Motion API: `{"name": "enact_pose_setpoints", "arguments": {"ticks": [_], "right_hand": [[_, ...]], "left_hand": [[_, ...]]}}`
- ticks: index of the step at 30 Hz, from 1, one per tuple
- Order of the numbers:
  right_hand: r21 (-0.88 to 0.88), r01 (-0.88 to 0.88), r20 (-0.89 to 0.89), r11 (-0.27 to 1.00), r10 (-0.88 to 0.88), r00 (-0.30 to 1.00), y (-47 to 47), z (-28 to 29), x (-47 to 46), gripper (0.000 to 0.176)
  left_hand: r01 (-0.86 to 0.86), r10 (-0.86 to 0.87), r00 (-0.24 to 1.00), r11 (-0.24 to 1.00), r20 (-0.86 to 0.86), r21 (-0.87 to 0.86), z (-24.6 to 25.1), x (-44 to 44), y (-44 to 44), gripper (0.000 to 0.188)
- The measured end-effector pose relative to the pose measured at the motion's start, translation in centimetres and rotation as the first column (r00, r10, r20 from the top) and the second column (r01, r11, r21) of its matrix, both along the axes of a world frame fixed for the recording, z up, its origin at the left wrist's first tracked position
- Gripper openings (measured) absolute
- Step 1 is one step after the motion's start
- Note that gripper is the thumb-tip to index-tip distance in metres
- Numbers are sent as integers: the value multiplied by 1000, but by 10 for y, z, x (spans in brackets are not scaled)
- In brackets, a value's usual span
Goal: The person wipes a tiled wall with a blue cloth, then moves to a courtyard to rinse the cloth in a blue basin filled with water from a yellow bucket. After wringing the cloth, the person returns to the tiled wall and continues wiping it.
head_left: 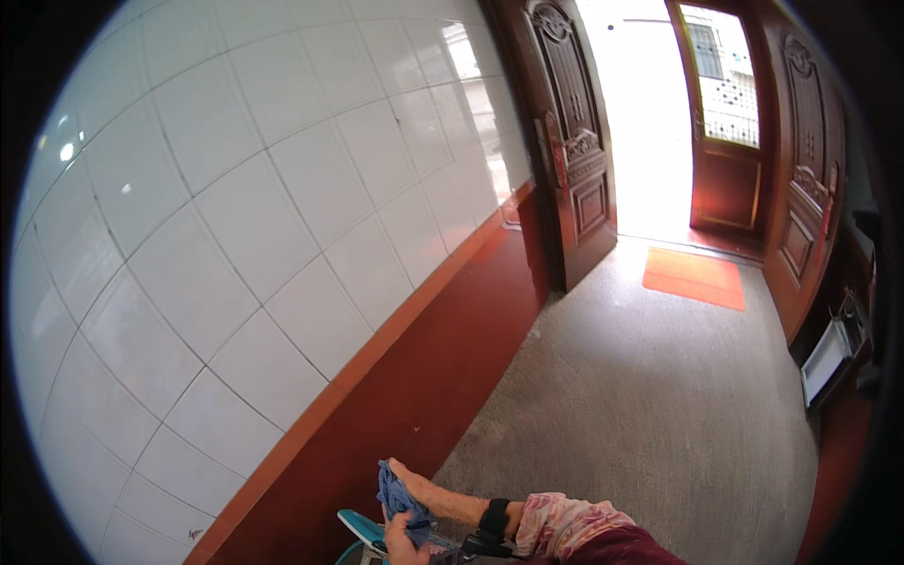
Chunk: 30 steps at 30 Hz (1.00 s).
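A crumpled blue cloth is stretched between my two hands near the bottom of the view. My right hand reaches in from the right and holds the upper part, its fingers partly covered by the fabric. Lower down, my left hand grips the cloth with the thumb across it; the frame's bottom edge cuts this hand off. On my right forearm is a black strap with a dark box-shaped device. Right beside my left hand, a teal and white object shows in part; its kind is unclear.
A white-tiled wall with a dark red lower band runs along the left. Ahead, carved wooden doors stand open to bright daylight. An orange mat lies on the grey floor. A white-faced panel leans at right.
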State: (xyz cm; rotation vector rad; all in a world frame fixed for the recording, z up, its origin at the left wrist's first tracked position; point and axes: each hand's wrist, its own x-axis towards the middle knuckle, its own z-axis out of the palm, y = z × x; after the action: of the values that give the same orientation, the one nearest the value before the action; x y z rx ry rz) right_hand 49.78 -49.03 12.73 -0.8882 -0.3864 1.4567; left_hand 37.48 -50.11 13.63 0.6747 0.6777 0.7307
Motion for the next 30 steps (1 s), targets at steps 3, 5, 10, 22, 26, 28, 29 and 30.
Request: {"name": "enact_pose_setpoints", "arguments": {"ticks": [3, 5, 10, 22, 26, 28, 29, 30], "right_hand": [[-60, -115, -262, 992, 95, 960, 2, -2, 3, 57], [-23, -101, -319, 995, 88, 944, 0, -6, -4, 49], [-185, -263, -121, 947, 244, 962, -4, -1, -35, 50], [-133, -531, 948, 837, 264, 179, -25, 51, -61, 74], [204, -365, 878, 909, -5, 479, -25, 64, -82, 66], [271, -360, 765, 893, 28, 644, -17, 61, -93, 67], [322, -349, 678, 880, 43, 734, -13, 59, -95, 65], [256, -328, 634, 909, 99, 767, -13, 53, -100, 59]], "left_hand": [[15, 5, 993, 985, -117, 169, 7, 5, -8, 69], [15, 44, 977, 961, -208, 276, 5, 7, -7, 81], [-336, 386, 922, 842, -38, 422, -1, 1, 15, 57], [-438, 457, 847, 889, 270, -130, 31, -60, 44, 46], [-282, 241, 860, 959, 450, 25, 33, -88, 31, 57], [-377, 381, 848, 922, 369, -88, 34, -105, 25, 55], [-388, 446, 847, 890, 288, -238, 34, -115, 21, 55], [-362, 430, 829, 900, 359, -242, 34, -122, 20, 54]]}}
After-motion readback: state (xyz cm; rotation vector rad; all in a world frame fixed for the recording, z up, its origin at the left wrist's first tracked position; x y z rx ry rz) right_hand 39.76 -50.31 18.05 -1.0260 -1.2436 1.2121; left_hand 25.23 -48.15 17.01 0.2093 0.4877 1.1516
